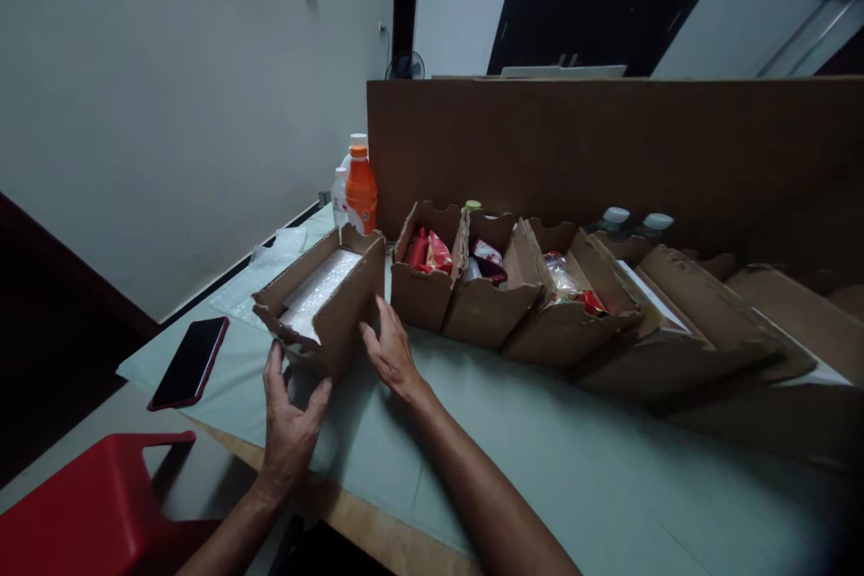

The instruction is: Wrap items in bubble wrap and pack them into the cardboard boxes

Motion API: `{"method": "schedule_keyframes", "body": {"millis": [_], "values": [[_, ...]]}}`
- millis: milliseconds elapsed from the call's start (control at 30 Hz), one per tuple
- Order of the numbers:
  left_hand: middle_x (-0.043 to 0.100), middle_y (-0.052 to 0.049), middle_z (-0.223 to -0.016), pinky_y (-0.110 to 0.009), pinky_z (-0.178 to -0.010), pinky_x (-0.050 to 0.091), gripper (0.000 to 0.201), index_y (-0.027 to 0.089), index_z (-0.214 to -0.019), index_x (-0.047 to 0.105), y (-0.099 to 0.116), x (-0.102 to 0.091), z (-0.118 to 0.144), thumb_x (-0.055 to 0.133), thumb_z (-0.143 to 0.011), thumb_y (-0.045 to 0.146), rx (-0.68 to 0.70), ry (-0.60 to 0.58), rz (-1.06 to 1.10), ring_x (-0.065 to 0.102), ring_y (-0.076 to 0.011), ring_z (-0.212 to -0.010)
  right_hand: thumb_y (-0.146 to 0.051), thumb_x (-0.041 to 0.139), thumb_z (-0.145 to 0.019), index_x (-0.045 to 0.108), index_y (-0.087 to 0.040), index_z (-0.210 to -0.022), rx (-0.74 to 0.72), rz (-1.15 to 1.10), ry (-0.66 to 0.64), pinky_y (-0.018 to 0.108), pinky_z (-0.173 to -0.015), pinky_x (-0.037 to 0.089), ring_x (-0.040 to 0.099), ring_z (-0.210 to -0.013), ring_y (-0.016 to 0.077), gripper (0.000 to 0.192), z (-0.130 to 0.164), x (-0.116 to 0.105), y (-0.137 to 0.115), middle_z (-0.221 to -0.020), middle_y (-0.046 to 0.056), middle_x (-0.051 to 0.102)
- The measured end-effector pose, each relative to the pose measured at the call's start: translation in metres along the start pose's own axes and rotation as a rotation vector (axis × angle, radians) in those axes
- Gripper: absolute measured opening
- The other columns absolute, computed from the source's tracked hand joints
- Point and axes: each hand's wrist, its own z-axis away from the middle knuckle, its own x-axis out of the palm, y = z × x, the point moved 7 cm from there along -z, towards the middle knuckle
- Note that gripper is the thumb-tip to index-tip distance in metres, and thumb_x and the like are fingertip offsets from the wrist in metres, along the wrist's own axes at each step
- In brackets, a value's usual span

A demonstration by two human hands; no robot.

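Steadying the cardboard box (322,297) at about ten o'clock on the table (540,459), we have both hands at its near end. Our left hand (290,418) sits just below the near corner with fingers spread and thumb lifted, curled loosely toward the flap but, as far as we can see, gripping nothing. Our right hand (390,351) lies flat along the box's right wall, fingers together and extended, pressing rather than clasping. Inside the box rests a white padded sheet (317,288), running its length.

To handle this well, we judge it best to keep the right palm firm against the wall so the box does not slide toward the row of filled boxes (513,297) at one o'clock, while the left fingers work the loose cardboard at the near end. The wall looks thin, so gentle, even pressure should avoid creasing it.

A phone (191,362) lies at nine o'clock, just beside the box, near enough to be nudged. An orange bottle (361,189) stands behind the box at eleven o'clock. A red chair (101,490) is at seven o'clock, off the table.
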Motion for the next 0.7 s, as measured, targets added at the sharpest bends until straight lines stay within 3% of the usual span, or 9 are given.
{"method": "schedule_keyframes", "body": {"millis": [100, 233, 400, 533, 600, 700], "values": [[0.02, -0.012, -0.163, -0.051, -0.123, 0.025, 0.104, 0.029, -0.158, 0.013, -0.009, 0.003, -0.023, 0.077, -0.076, 0.042, -0.039, 0.01, -0.039, 0.027, -0.0323, -0.149, -0.022, 0.05, -0.09, 0.053, -0.014, -0.138, 0.028, 0.043, 0.003, 0.046, -0.116, 0.038, 0.05, -0.134, 0.0268, 0.049, 0.023, 0.003, 0.02, -0.142, 0.016, 0.056], [0.031, -0.015, -0.152, -0.052, -0.119, 0.032, 0.117, 0.027, -0.158, 0.009, -0.01, 0.018, -0.048, 0.082, -0.067, 0.043, -0.035, 0.01, -0.037, 0.04, -0.0325, -0.14, -0.014, 0.051, -0.086, 0.067, -0.015, -0.118, 0.042, 0.081, -0.012, 0.046, -0.111, 0.042, 0.056, -0.126, 0.0283, 0.036, 0.038, 0.008, 0.034, -0.135, 0.016, 0.06], [0.029, -0.017, -0.149, -0.051, -0.12, 0.028, 0.119, 0.023, -0.158, 0.008, -0.004, 0.067, -0.073, 0.082, -0.068, 0.043, -0.001, 0.014, -0.116, 0.034, -0.0345, -0.141, -0.009, 0.052, -0.084, 0.071, -0.017, -0.105, 0.021, 0.097, -0.032, 0.041, -0.107, 0.044, 0.059, -0.119, 0.0258, 0.03, 0.038, 0.008, 0.032, -0.126, 0.012, 0.065], [0.026, -0.022, -0.15, -0.05, -0.122, 0.022, 0.114, 0.012, -0.157, 0.009, -0.001, 0.11, -0.093, 0.079, -0.072, 0.038, 0.07, -0.001, -0.158, 0.027, -0.0364, -0.144, -0.008, 0.051, -0.085, 0.072, -0.019, -0.101, 0.017, 0.098, -0.04, 0.04, -0.107, 0.044, 0.06, -0.116, 0.0241, 0.029, 0.038, 0.007, 0.033, -0.122, 0.011, 0.068], [0.028, -0.023, -0.149, -0.05, -0.122, 0.022, 0.107, 0.01, -0.157, 0.011, -0.002, 0.124, -0.099, 0.076, -0.076, 0.035, 0.099, -0.009, -0.161, 0.029, -0.036, -0.143, -0.007, 0.05, -0.084, 0.073, -0.018, -0.1, 0.024, 0.1, -0.042, 0.041, -0.107, 0.045, 0.06, -0.117, 0.0246, 0.029, 0.038, 0.008, 0.034, -0.123, 0.012, 0.068], [0.029, -0.02, -0.151, -0.052, -0.121, 0.024, 0.102, 0.018, -0.157, 0.011, -0.006, 0.132, -0.102, 0.073, -0.079, 0.034, 0.126, -0.007, -0.167, 0.031, -0.0346, -0.143, -0.008, 0.051, -0.084, 0.073, -0.019, -0.096, 0.039, 0.103, -0.043, 0.041, -0.106, 0.045, 0.061, -0.117, 0.0252, 0.027, 0.037, 0.008, 0.036, -0.123, 0.013, 0.068]]}}
